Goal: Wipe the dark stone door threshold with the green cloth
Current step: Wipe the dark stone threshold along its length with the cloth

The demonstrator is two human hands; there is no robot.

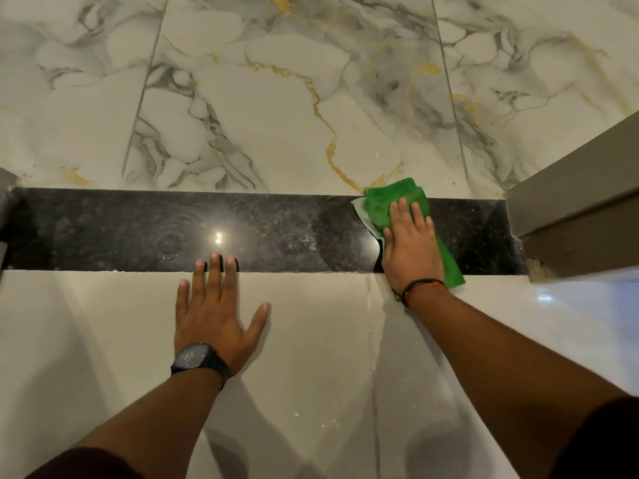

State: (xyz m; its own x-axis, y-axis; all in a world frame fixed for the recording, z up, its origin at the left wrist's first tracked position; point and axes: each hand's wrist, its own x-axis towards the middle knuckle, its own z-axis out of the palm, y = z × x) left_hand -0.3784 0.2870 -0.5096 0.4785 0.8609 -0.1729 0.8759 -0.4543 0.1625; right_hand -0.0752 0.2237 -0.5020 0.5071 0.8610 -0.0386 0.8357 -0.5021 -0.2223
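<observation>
The dark stone threshold (pixel 138 229) runs left to right across the middle of the view, glossy, with dusty swirl marks and a light reflection. A folded green cloth (pixel 382 205) lies on its right part. My right hand (pixel 409 247) presses flat on the cloth, fingers pointing away from me, a thread band on the wrist. My left hand (pixel 211 316) rests flat on the plain near floor tile with fingers spread, its fingertips reaching onto the threshold's near edge. It holds nothing and wears a dark watch.
Beyond the threshold lies white marble-pattern floor (pixel 276 98) with grey and gold veins. A grey-brown door frame (pixel 574 209) stands at the right end of the threshold, and another frame edge (pixel 4 202) at the left end. Plain glossy tile (pixel 311 357) is under my arms.
</observation>
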